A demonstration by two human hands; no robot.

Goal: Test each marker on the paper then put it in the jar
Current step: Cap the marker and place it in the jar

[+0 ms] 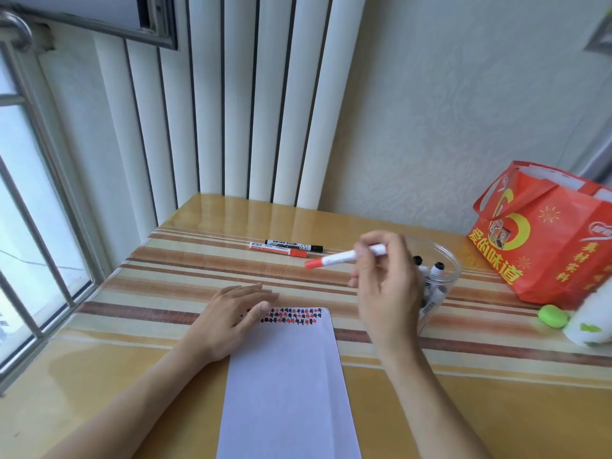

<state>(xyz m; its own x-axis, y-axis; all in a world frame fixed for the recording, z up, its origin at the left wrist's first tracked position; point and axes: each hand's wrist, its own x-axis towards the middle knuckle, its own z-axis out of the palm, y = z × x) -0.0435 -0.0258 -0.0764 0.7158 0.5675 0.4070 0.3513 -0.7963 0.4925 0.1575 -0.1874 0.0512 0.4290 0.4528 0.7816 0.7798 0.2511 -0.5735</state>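
A white sheet of paper point(284, 376) lies on the table with rows of red and black marks along its top edge. My left hand point(231, 316) rests flat on the paper's top left corner. My right hand point(385, 286) holds a capped red marker point(334, 259) in the air, its red cap pointing left, just left of a clear plastic jar point(440, 270). The jar holds several markers and is partly hidden behind my right hand. Two more markers lie farther back on the table: a black one point(294, 245) and a red one point(278, 250), side by side.
A red gift bag point(549, 236) stands at the right of the table. In front of it sit a small green object point(552, 315) and a white container point(592, 323). A window point(29, 226) is at the left and a white radiator point(238, 104) behind the table.
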